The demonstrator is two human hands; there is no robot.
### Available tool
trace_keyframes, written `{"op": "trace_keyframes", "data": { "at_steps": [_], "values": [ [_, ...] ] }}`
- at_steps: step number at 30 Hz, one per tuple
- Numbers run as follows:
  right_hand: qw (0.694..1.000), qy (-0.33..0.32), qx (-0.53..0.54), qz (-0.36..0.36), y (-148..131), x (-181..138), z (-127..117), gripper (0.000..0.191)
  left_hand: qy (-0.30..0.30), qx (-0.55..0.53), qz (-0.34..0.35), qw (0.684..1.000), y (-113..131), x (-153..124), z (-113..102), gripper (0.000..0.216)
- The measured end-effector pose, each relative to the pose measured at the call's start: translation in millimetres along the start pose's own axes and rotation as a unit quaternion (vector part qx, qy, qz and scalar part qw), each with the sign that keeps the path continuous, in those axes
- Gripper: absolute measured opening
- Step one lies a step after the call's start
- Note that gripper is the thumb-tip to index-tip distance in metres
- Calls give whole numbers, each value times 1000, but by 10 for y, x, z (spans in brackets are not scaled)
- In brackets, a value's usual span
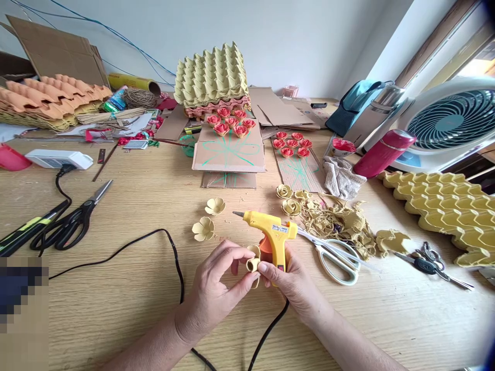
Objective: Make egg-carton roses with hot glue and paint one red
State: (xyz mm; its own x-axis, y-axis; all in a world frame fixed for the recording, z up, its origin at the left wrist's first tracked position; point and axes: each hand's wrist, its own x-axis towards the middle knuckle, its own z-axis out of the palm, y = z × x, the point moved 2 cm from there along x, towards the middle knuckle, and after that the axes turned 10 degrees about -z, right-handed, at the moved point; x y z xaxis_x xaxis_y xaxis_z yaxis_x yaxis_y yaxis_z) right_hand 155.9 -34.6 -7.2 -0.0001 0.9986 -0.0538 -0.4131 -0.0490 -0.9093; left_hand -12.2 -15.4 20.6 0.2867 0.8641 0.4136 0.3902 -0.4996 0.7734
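Note:
Both my hands meet over the wooden table [127, 288], pinching a small rolled piece of yellow egg-carton paper [253, 263]. My left hand [216, 288] curls its fingers and thumb round the piece from the left. My right hand [292, 283] presses it from the right with closed fingers. A yellow hot glue gun [270, 232] stands just behind them, nozzle pointing left, its black cord [270, 324] running between my wrists. Two cut paper flowers [209, 219] lie to the left of the gun.
White-handled scissors [336, 257] and a heap of carton scraps [344, 221] lie right of the gun. Black scissors [73, 219] lie at left. Red paper roses [230, 121] sit on cardboard. Egg trays [211, 74], a red flask [382, 153], a fan [452, 121] and keys [427, 260] stand around.

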Motion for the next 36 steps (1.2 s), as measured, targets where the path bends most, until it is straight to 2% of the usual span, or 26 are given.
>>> {"op": "trace_keyframes", "data": {
  "at_steps": [10, 19, 24, 28, 33, 36],
  "values": [
    [1000, 3, 3, -3, 12, -1, -6, 47, -29, -4, 21, 999, -20, 31, -18, 17],
    [1000, -19, 8, 4, -37, 34, -58, 47, -28, 26, 42, 998, -85, 14, -53, 39],
    [999, -33, 1, 17, -33, 25, -36, 46, -36, 14, 65, 997, -80, 39, -50, 29],
    [999, -22, -30, -15, -61, 31, -55, 45, -29, -1, 31, 999, -58, 53, -59, 23],
    [986, 27, -146, -75, -208, 32, -189, 43, -15, 21, -44, 999, -142, 46, -34, 21],
    [980, 7, -179, -89, -290, 9, -229, 39, -27, 47, -55, 997, -209, 47, 4, 21]
  ]
}}
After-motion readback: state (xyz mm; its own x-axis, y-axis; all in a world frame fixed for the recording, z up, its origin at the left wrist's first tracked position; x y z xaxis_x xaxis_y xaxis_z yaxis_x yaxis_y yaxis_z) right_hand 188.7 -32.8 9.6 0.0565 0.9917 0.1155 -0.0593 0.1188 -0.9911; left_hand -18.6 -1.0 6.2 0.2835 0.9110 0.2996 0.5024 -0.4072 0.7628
